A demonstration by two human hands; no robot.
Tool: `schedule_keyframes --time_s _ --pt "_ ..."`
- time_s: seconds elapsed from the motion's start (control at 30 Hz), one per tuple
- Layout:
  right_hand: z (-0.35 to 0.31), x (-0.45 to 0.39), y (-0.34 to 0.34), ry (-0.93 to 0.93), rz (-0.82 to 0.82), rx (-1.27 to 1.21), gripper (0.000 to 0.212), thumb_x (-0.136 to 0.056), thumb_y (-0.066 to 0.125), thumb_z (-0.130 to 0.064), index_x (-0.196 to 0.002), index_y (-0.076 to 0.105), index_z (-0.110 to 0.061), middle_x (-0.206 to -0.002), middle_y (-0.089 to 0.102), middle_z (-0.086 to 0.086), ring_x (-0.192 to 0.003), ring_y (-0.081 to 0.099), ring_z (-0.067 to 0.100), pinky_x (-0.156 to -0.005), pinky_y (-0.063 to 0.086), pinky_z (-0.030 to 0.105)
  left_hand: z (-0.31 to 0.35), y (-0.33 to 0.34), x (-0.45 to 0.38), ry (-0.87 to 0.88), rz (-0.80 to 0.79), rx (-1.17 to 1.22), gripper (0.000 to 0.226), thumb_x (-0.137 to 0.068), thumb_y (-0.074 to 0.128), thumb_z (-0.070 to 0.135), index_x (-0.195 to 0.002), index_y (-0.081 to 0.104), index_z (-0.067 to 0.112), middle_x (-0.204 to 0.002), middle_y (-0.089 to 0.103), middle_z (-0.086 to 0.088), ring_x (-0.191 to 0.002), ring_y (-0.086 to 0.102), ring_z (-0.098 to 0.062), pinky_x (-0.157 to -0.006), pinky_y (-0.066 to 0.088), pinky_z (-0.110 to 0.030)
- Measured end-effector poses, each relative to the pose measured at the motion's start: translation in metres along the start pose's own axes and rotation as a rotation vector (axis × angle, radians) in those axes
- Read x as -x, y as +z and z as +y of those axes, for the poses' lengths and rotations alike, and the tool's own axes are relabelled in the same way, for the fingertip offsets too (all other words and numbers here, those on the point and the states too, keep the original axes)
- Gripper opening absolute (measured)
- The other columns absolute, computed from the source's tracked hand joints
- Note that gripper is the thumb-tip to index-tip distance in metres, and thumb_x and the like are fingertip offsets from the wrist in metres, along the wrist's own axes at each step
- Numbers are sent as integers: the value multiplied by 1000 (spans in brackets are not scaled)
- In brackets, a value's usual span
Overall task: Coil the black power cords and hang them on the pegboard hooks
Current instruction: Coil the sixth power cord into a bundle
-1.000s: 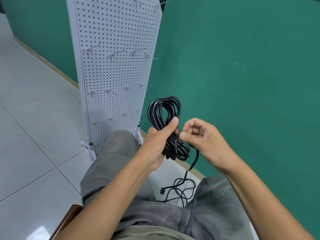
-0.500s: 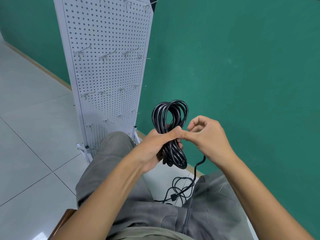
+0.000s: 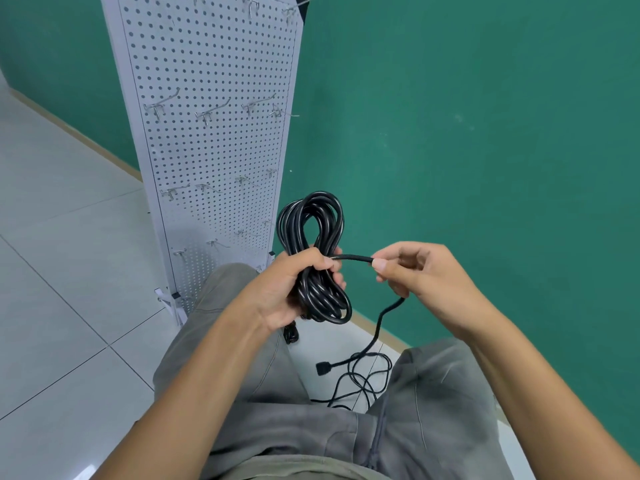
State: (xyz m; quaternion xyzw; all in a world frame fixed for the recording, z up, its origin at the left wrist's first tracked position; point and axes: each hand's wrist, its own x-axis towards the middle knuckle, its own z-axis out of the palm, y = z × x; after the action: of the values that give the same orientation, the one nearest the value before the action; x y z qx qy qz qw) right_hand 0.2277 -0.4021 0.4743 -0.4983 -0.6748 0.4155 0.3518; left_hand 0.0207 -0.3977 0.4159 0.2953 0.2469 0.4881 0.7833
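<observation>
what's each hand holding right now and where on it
The left hand grips the coiled black power cord round the middle of the bundle. The right hand pinches the cord's loose tail just beside the coil.

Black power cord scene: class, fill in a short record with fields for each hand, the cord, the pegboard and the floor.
left hand: grips the coiled cord bundle at its middle
right hand: pinches the free strand leading off the bundle
cord tail: hangs below the right hand
pegboard: white, upright, metal hooks all bare
floor: second thin black cable lies loose between the knees
</observation>
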Motion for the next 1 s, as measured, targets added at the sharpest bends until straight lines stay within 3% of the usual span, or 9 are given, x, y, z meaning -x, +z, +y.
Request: schedule_keyframes --time_s 0.1,0.33,0.43,0.5,0.57,0.63,0.73,0.83,1.0 --pt "-6 0 -10 -58 -10 35 9 -93 68 -2 -100 74 -3 -74 65 3 -58 57 2 -62 44 14 2 -2 0 -1 -5 6 35 -70 66 4 -105 61 3 -77 60 -5 -69 62 -20 -68 58 -33" --pt "-4 -8 -27 -74 -13 128 19 -94 71 -17 -86 74 0 -64 62 -2 -57 53 12 -57 43 15 5 -9 1 -3 -95 67 43 -64 74 9 -105 61 5 -80 62 -5 -70 64 -20 -76 60 -37" --pt "5 -16 -31 -6 -55 157 25 -91 74 -26 -74 73 -8 -61 56 1 -57 45 18 -57 40 21 3 -6 3 -6 -163 13 43 -66 71 8 -107 61 3 -78 61 -7 -69 63 -21 -75 60 -37" --pt "11 -22 -38 82 -107 143 29 -86 75 -35 -70 71 -11 -60 51 2 -57 39 18 -57 36 24 4 -4 2 7 -206 -106 43 -69 70 6 -110 59 1 -78 61 -8 -69 63 -21 -75 59 -37" --pt "14 -29 -44 181 -207 59 34 -84 70 -42 -78 68 -8 -60 45 0 -56 31 15 -59 31 25 6 -2 -1 9 -254 -259 36 -72 69 4 -106 56 2 -79 60 -8 -71 62 -21 -76 57 -36" --pt "15 -42 -51 302 -295 -32 50 -89 57 -55 -97 62 -6 -60 40 -3 -58 25 15 -60 27 28 9 3 -5 13 -291 -403 25 -72 70 6 -93 58 4 -79 59 -10 -73 60 -23 -74 55 -35" --pt "12 -65 -65 452 -394 -93 80 -90 27 -80 -102 60 -8 -68 42 3 -60 26 17 -61 30 31 19 13 -10 47 -331 -688 12 -77 65 2 -87 60 4 -77 60 -12 -74 60 -21 -73 53 -32" --pt "1 -82 -76 496 -464 -3 89 -87 14 -87 -101 56 -10 -72 47 6 -61 31 19 -63 29 34 29 24 -20 21 -407 -963 11 -77 66 3 -83 59 -3 -76 59 -12 -76 57 -23 -75 50 -35" --pt "-32 -101 -72 511 -480 286 91 -89 11 -85 -104 56 -7 -75 56 7 -67 41 22 -67 33 36 28 41 -45 -132 -580 -1294 16 -79 67 -5 -78 52 -1 -74 51 -10 -71 48 -21 -71 43 -42"
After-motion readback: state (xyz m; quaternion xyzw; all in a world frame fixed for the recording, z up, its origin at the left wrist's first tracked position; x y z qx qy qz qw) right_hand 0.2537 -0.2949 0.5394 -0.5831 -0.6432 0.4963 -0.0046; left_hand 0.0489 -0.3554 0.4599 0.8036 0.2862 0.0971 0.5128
